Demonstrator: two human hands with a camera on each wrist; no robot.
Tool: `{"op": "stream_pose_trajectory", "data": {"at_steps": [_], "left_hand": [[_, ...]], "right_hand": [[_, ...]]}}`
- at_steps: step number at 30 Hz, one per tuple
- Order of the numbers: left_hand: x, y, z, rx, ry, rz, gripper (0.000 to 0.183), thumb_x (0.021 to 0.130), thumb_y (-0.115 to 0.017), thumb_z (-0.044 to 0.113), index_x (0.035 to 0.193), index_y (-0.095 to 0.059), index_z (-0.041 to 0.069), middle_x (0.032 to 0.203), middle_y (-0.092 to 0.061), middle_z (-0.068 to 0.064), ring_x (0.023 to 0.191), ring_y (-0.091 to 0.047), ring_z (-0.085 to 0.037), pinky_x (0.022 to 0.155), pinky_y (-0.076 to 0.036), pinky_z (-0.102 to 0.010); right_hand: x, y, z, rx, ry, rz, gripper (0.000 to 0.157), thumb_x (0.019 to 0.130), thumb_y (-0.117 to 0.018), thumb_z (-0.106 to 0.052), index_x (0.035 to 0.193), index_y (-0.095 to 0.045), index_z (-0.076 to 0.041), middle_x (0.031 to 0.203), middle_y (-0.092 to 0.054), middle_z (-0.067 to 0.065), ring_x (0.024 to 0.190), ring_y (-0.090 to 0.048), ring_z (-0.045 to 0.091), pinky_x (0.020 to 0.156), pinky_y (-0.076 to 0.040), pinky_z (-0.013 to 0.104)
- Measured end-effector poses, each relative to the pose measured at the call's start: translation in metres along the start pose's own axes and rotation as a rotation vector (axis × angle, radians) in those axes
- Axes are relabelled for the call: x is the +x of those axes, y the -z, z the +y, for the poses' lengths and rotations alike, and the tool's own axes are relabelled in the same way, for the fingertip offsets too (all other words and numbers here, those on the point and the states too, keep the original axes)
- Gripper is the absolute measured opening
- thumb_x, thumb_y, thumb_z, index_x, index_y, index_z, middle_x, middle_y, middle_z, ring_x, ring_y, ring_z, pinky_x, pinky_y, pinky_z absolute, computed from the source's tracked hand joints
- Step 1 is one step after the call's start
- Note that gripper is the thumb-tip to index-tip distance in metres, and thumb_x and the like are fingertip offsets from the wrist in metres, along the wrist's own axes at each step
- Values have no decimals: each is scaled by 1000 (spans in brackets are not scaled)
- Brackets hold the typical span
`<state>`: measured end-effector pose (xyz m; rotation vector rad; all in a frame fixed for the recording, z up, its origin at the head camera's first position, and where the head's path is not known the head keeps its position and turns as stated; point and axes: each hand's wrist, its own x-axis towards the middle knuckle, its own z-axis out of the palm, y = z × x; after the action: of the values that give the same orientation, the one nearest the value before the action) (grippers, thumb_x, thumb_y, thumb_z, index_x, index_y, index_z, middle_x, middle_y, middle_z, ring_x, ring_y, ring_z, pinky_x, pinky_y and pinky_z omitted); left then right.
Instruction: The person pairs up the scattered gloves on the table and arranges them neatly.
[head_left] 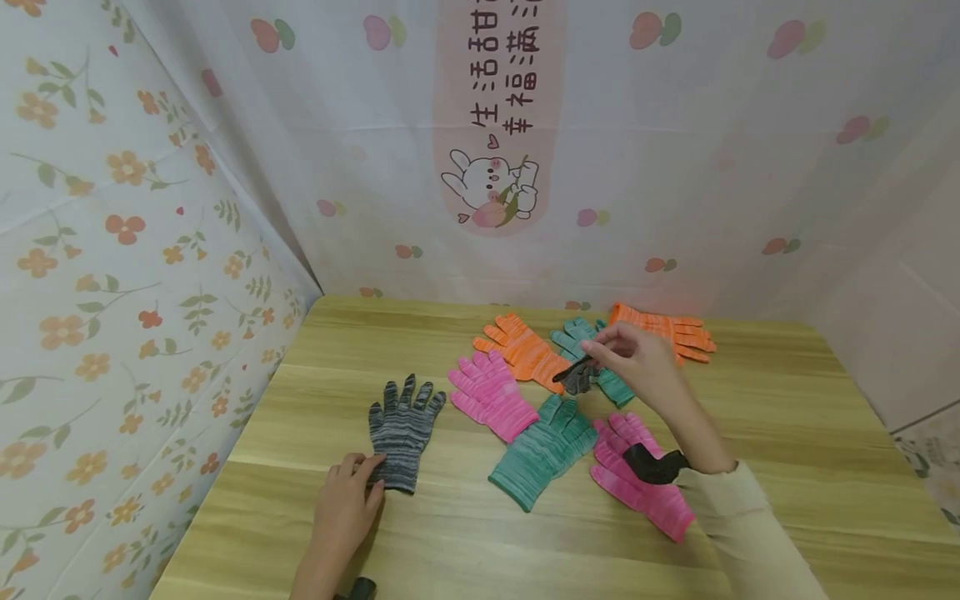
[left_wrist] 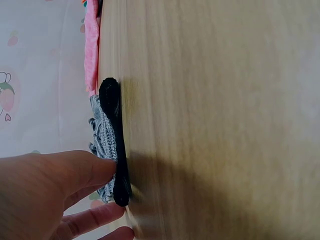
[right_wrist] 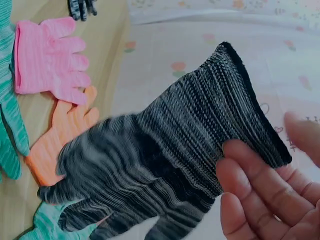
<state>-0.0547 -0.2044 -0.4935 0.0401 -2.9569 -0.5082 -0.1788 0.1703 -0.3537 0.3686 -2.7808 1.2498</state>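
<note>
One black-and-grey knitted glove [head_left: 405, 433] lies on the table at the left, fingers pointing away. At its cuff's left corner is my left hand [head_left: 348, 504], thumb at the dark cuff edge [left_wrist: 120, 145] and fingers around the side, pinching it. My right hand [head_left: 633, 358] holds a second black-and-grey glove [right_wrist: 165, 145] by the cuff, raised above the pile. That glove hangs with its fingers downward. Beneath it lie a teal glove [head_left: 573, 333] and an orange glove [head_left: 525, 350], partly covered in the head view.
A pink glove [head_left: 491, 396] overlaps a green glove [head_left: 543, 454] mid-table. Another pink glove [head_left: 637, 492] lies under my right forearm, and another orange glove [head_left: 667, 329] is at the back. The wooden table [head_left: 300, 400] meets a printed curtain [head_left: 360, 167] behind.
</note>
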Motion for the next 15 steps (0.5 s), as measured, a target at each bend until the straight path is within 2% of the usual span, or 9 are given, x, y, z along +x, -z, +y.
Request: {"op": "stream_pose_trajectory", "data": {"at_steps": [7,10,15], "left_hand": [[0,0,1,-8,12,-7,34,82,-67,15,116,-64,9,109,-58,-15,93,-55,-34,68,-48,-48],[0,0,1,-10,15,-7,34,82,-66,15,116,-64,9,109,-57,-15,93,-55,-34,68,-48,-48],[0,1,2,-10,11,4,34,82,-67,14,115,-64,9,108,-58,-16,93,-55,-35,68,-48,-49]], "right_hand": [[10,-7,-8,-85,-30,-16,18,89,-62,-19,101,-57,-7,90,-65,10,80,-57,22,65,-43,30],[17,-11,-15,-95,-4,-45,21,89,-58,-13,107,-54,-4,96,-62,13,84,-57,25,68,-45,33],[30,-23,-30,-50,80,-110,28,89,-52,-3,116,-50,2,106,-58,19,94,-56,31,76,-48,40]]}}
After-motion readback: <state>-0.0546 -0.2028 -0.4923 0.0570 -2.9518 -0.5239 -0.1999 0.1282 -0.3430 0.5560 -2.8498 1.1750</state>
